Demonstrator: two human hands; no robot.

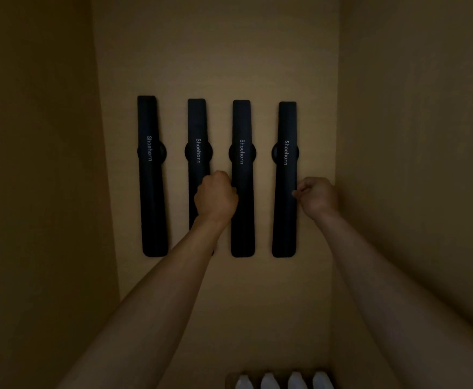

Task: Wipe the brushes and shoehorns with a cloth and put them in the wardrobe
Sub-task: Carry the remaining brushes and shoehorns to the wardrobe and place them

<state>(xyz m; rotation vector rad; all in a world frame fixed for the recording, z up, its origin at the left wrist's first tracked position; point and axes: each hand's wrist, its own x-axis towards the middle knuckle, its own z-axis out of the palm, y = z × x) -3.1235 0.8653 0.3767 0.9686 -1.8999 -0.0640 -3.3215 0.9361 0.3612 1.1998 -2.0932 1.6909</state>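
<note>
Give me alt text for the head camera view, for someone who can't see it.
Four black shoehorns hang upright in a row on the back wall of a dim wardrobe. The left hand is curled at the third shoehorn's edge, and the right hand pinches the fourth's edge. White rounded objects show at the bottom.

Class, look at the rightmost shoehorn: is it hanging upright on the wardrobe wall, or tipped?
Upright: the rightmost shoehorn hangs near-vertical, parallel to its neighbours, right hand touching its edge.

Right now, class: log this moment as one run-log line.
shoehorns: four on wardrobe back panel | left hand: at second and third | right hand: pinching fourth's edge
</note>
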